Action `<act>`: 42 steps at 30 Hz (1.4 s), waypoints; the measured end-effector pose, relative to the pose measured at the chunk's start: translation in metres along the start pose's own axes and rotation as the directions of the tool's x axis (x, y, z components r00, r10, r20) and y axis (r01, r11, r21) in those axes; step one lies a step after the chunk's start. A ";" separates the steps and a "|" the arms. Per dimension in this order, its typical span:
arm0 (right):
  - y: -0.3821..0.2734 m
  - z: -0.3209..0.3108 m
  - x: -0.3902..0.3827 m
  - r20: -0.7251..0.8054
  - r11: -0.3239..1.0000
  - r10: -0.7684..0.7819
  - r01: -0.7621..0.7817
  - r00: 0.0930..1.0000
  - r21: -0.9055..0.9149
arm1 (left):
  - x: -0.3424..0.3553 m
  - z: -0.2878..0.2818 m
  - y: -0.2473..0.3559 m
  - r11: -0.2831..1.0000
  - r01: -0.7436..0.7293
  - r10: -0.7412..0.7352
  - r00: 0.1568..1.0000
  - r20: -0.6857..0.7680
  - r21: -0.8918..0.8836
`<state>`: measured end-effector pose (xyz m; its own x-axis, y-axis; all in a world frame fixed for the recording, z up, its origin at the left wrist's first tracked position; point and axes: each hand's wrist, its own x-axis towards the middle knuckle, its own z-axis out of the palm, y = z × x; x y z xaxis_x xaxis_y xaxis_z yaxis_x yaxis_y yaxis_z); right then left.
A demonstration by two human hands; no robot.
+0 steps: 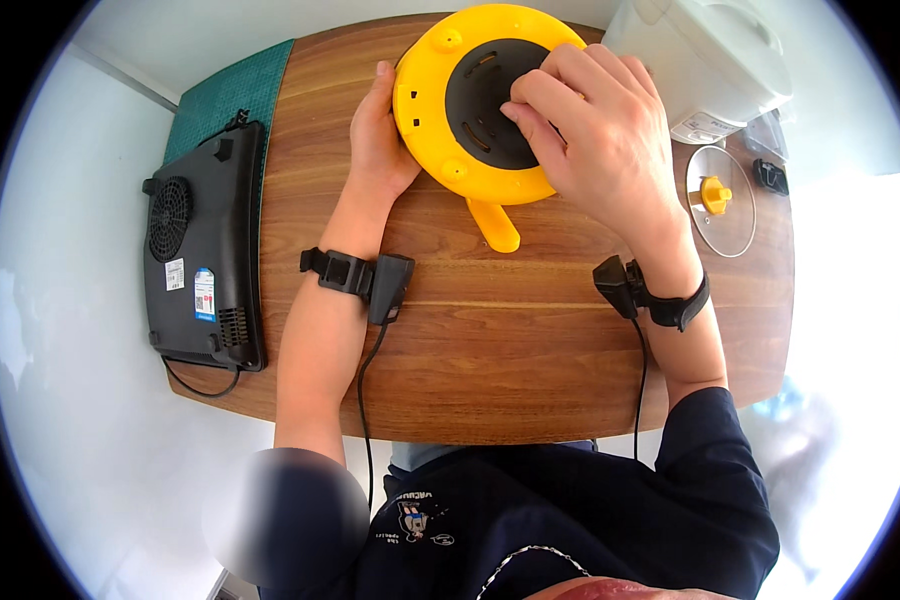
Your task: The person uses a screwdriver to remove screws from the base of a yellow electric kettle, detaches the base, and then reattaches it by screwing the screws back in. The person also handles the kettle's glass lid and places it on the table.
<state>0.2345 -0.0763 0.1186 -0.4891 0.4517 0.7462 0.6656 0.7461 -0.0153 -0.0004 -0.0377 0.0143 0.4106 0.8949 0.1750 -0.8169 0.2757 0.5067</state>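
the round yellow plastic appliance with a black disc set in its underside (440, 120) lies bottom-up near the far edge of the brown wooden table (530, 340), its short yellow handle (497, 226) pointing toward the person. the left hand (378, 135) is cupped against the appliance's left rim, fingers wrapped along the edge and mostly hidden behind it. the right hand (600, 130) rests on top, its fingers curled and drawn together, the fingertips (518, 108) pressing on the black disc; whether they pinch anything small there cannot be told. each wrist carries a black strap with a small black device, and a thin black cable runs back from each toward the body.

at the table's left end a black flat induction cooker (205, 245) lies upside down, its vent grille showing, partly over a green cutting mat (232, 95). at the far right stands a white rice cooker (705, 60), and just in front of it lies a round glass lid with a yellow knob (720, 198).
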 end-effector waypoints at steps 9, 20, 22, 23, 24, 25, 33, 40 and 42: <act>0.005 0.000 -0.001 0.005 0.991 0.039 -0.039 0.999 0.126 | 0.001 0.001 0.001 0.999 0.038 -0.037 0.994 0.099 -0.007; 0.002 -0.008 -0.001 0.052 0.999 -0.028 0.029 0.998 -0.024 | 0.003 0.014 -0.004 0.983 -0.015 0.081 0.931 -0.356 0.186; 0.002 -0.009 0.000 0.082 1.000 -0.011 0.012 0.997 -0.019 | 0.004 0.015 -0.004 0.980 -0.023 0.097 0.922 -0.374 0.199; 0.002 -0.010 0.000 0.097 1.000 -0.002 0.003 0.995 -0.016 | 0.004 0.014 -0.004 0.978 -0.026 0.105 0.918 -0.383 0.207; 0.003 -0.010 -0.001 0.101 1.000 0.002 -0.001 0.995 -0.010 | 0.004 0.014 -0.004 0.980 -0.028 0.105 0.916 -0.388 0.198; 0.005 -0.010 -0.001 0.104 1.000 0.005 -0.004 0.995 -0.005 | 0.004 0.014 -0.004 0.981 -0.031 0.105 0.914 -0.392 0.191; 0.016 0.000 -0.003 0.063 0.990 0.058 -0.065 0.996 0.121 | 0.005 0.013 -0.001 0.987 -0.037 0.096 0.913 -0.397 0.154; 0.014 0.000 -0.004 0.022 0.988 0.078 -0.080 0.997 0.135 | 0.005 0.012 -0.003 0.983 -0.034 0.107 0.907 -0.407 0.183; 0.018 0.002 -0.003 -0.037 0.970 0.178 -0.169 0.983 0.173 | 0.005 0.010 -0.003 0.980 -0.044 0.126 0.894 -0.429 0.197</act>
<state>0.2470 -0.0628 0.1145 -0.3417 0.5584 0.7560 0.6307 0.7326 -0.2561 0.0082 -0.0372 0.0224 0.0901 0.9858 -0.1419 -0.7385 0.1618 0.6545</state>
